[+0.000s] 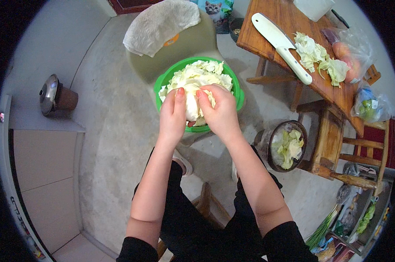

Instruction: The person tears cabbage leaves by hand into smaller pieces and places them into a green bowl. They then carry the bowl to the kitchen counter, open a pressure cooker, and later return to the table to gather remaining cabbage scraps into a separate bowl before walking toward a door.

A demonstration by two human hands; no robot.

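Observation:
My left hand [174, 109] and my right hand [219, 106] hold a pale cabbage piece [192, 106] between them, thumbs on top and the other fingers mostly hidden beneath. They are over the near part of a green plastic basin [240, 95]. Torn pale cabbage leaves [200, 73] are heaped in the basin, which rests on a grey-green plastic stool or chair [141, 67]. A white towel [161, 26] is draped over that seat's far part.
A white-handled cleaver [284, 49] and loose leaves [335, 70] lie on the wooden table [332, 93] at right. Below it stands a bin [271, 147] with leaves inside. A wooden chair [364, 162] and vegetable rack [361, 213] are at lower right; a lidded pot [51, 95] is left.

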